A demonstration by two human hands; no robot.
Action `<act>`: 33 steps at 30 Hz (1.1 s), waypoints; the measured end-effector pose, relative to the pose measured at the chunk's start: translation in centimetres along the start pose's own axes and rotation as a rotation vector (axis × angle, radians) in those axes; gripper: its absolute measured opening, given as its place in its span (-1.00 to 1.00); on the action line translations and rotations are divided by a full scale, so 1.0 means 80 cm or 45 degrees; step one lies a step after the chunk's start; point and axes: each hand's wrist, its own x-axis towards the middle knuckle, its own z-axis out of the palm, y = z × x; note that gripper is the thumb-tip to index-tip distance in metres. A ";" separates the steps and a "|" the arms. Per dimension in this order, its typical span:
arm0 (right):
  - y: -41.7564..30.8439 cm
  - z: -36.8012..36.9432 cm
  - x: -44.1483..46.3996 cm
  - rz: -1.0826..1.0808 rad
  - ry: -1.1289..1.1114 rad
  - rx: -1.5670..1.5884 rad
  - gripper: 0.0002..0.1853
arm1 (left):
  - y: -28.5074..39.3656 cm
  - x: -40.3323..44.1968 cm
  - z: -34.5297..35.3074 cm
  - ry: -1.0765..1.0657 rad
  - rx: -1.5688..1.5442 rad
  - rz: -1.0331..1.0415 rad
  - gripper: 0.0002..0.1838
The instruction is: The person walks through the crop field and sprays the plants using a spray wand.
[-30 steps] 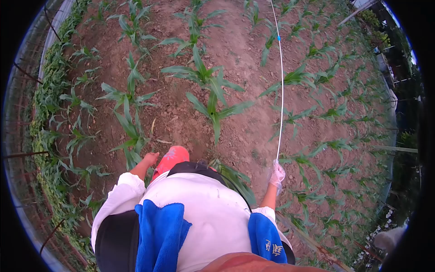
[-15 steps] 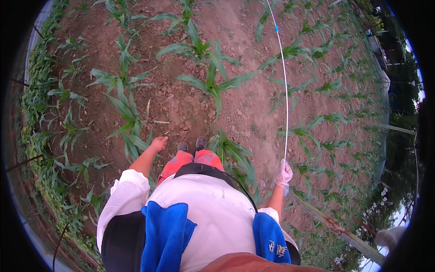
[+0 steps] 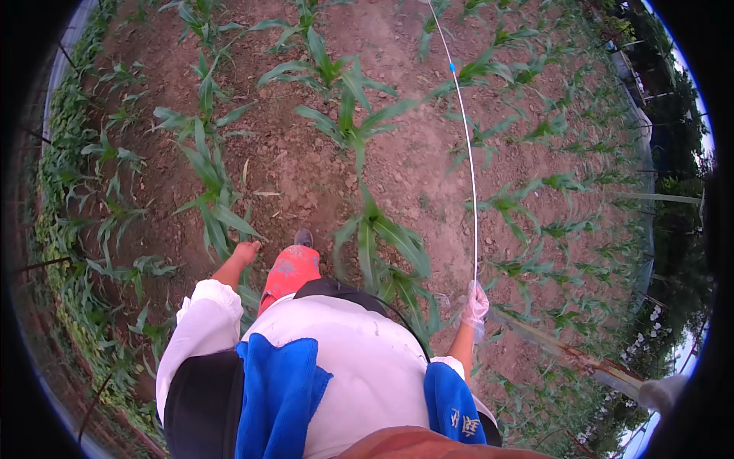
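Observation:
My right hand (image 3: 475,303), in a thin clear glove, is closed round the lower end of a long white rod (image 3: 469,153). The rod rises forward, slightly bent, with a small blue mark near its upper part. Bare, my left hand (image 3: 246,251) hangs beside the leaves of a young corn plant (image 3: 216,200); its fingers are too small to read clearly. Another corn plant (image 3: 372,222) stands ahead of my body, between the two hands.
Rows of corn grow in the brown soil (image 3: 290,164). Leafy vines (image 3: 57,183) and a fence line the left edge. A pole (image 3: 566,353) slants at lower right. Netting and trees border the right side. One shoe (image 3: 303,237) shows below me.
The view has moved forward over the rows, and nearer corn plants now show by my legs. My left hand swung forward, then back. The rod's upper end leans further left.

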 end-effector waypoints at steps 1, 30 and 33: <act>0.020 -0.017 0.000 0.056 -0.003 -0.027 -0.74 | 0.000 0.000 0.016 0.018 0.003 0.011 -0.74; 0.093 -0.204 -0.122 -0.129 -0.484 0.199 -0.79 | 0.105 -0.224 0.293 0.270 -0.521 -0.175 -0.53; 0.097 -0.164 -0.096 -0.234 -0.488 0.189 -0.77 | 0.065 -0.221 0.317 0.343 -0.664 -0.243 -0.57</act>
